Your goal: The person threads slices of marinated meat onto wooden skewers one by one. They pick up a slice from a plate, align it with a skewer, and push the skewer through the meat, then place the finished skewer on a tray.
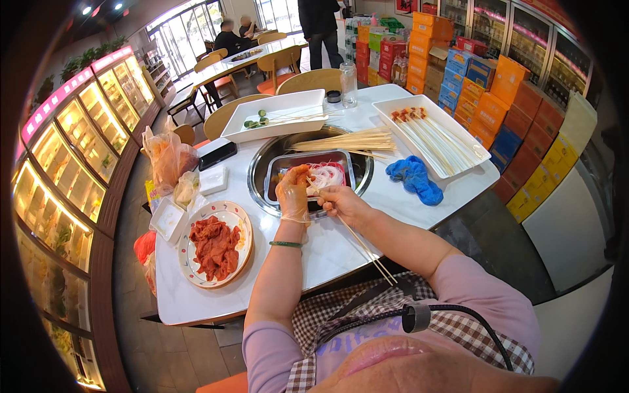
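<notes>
My left hand (293,194), in a clear plastic glove with orange-stained fingers, closes around the upper tips of thin bamboo skewers (366,245). Whether a piece of food is between those fingers is hard to tell. Bare, my right hand (341,202) pinches the same skewers lower down, their long ends slanting towards my apron. Just beyond both hands, a metal tray (352,169) holds white and pink strands (328,174) and sits over a round metal well (255,167) in the table. To the left, red marinated meat slices (214,248) lie on a patterned plate (185,250).
A bamboo skewer bundle (344,140) lies behind the metal tray. Meat-tipped skewers (410,115) fill part of a white tray (479,153), near a crumpled blue cloth (415,179). Another white tray (233,128) holds cucumber slices (256,120). A phone (217,156) and plastic bags (169,154) are left.
</notes>
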A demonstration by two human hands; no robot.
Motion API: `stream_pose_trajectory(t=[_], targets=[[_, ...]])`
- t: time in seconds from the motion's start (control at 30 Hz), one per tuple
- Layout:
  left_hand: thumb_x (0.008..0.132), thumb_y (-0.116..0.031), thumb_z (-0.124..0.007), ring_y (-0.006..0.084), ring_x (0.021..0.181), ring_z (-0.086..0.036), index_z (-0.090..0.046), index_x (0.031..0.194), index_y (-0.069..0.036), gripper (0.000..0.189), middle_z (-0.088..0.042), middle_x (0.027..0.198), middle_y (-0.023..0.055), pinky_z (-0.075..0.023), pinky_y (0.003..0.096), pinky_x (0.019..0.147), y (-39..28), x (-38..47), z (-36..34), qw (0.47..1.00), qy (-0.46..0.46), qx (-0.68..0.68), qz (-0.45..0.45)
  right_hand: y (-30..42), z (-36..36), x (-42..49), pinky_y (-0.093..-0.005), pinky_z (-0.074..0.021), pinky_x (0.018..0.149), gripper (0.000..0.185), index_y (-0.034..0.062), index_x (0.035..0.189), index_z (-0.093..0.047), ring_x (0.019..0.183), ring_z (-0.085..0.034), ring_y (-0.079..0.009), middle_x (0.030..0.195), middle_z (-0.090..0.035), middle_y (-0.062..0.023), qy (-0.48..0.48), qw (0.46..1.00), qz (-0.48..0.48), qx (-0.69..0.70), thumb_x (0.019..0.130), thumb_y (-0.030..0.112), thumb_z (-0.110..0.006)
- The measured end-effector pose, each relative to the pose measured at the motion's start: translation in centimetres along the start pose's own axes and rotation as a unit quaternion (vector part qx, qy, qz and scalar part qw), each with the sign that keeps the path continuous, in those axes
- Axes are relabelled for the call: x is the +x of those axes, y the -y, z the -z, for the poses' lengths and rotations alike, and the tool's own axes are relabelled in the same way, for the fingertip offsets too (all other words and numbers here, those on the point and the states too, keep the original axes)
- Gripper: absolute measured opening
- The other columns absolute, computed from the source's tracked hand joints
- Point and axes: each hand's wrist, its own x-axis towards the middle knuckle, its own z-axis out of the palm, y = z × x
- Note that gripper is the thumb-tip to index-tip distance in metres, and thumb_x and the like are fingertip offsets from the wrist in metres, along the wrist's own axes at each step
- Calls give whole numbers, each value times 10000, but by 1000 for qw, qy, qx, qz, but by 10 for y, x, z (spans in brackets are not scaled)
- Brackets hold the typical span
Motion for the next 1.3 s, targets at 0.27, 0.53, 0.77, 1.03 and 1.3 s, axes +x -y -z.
stream_pose_trajectory(t=[0.27,0.53,0.77,1.03,1.3], targets=[[878,76,-546,153,746,-647,-683,969,32,170,-667,859,66,-518,253,674,1,-2,-2,999,-19,-30,16,-3,-3,16,-141,-319,399,197,-44,1118,-545,524,-444,-12,773,-551,-17,7,992,-50,115,998,97,-477],[892,53,-572,173,741,-663,-681,981,29,143,-673,848,78,-524,261,659,4,0,0,998,20,-46,34,2,0,20,-128,-326,389,201,-41,1133,-495,516,-439,6,733,-512,14,41,978,-79,187,960,55,-528],[922,27,-566,181,775,-666,-667,1006,18,131,-678,883,88,-550,274,711,4,6,7,1000,-16,-25,2,0,-4,7,-138,-317,388,163,-23,1071,-548,540,-458,-14,758,-547,-1,18,999,-17,35,991,113,-504],[917,39,-563,183,773,-669,-659,1017,33,138,-679,888,88,-540,264,696,13,7,4,999,21,-31,15,-1,12,27,-142,-308,379,148,-33,1072,-538,499,-435,-10,750,-540,-2,38,981,-66,177,968,72,-527],[881,-32,-664,148,869,-654,-644,1141,8,264,-686,986,68,-529,255,744,6,6,2,995,68,-71,-14,11,0,10,-172,-369,402,113,23,991,-584,517,-479,-42,749,-570,-7,-21,1000,16,13,933,119,-592]])
